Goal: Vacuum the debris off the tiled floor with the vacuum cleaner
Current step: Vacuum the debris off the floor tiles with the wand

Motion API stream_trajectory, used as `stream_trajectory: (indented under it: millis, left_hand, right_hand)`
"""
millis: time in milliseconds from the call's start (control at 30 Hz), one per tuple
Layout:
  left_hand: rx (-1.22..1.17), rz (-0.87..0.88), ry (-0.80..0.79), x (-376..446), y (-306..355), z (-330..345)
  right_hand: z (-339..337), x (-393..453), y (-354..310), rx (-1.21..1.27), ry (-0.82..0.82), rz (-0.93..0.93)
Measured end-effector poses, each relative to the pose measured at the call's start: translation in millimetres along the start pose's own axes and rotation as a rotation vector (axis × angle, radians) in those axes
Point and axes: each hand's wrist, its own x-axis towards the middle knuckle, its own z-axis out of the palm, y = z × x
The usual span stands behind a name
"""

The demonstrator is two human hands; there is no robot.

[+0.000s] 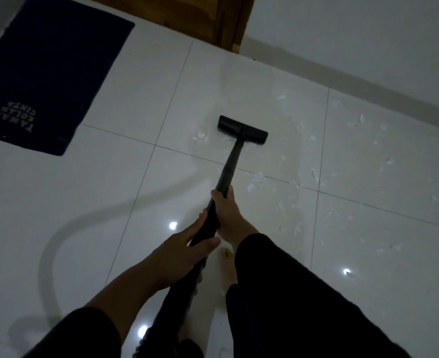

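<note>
Both arms extend from the lower edge of the frame toward its centre, each in a dark long sleeve. The right hand (226, 210) sits higher in the frame, fingers curled round the black tubular vacuum wand (228, 171). The left hand (184, 251) grips the same wand lower down (thumb laid across its near side). One bare foot (227, 270) shows between the arms.

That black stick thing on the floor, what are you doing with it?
A person is vacuuming. Both hands, the left hand lower and the right hand higher, grip the black wand. Its floor head sits flat on the white tiled floor. White debris lies scattered to its right, not yet picked up. A dark mat lies at far left.
</note>
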Motion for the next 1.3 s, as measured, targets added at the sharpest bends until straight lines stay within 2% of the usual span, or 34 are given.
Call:
stream_trajectory:
  millis: [333, 867, 1033, 1300]
  left_hand:
    - [-0.047, 0.007, -0.010, -39.4, -41.5, 15.7]
    - [-0.032, 0.031, 0.084, -97.3, -94.8, 132.2]
    - [0.024, -0.030, 0.130, -98.7, -113.9, 150.0]
    - [-0.062, -0.037, 0.124, -119.2, -127.0, 166.3]
  right_hand:
    - [2.8, -28.5, 52.9, -0.053, 0.040, 0.025]
    - [-79.7, -109.3, 110.8, -0.258, -0.038, 0.045]
    - [-92.5, -118.9, 126.1, -0.256, -0.052, 0.060]
    - [-99.4, -137.8, 145.7, -0.259, -0.049, 0.054]
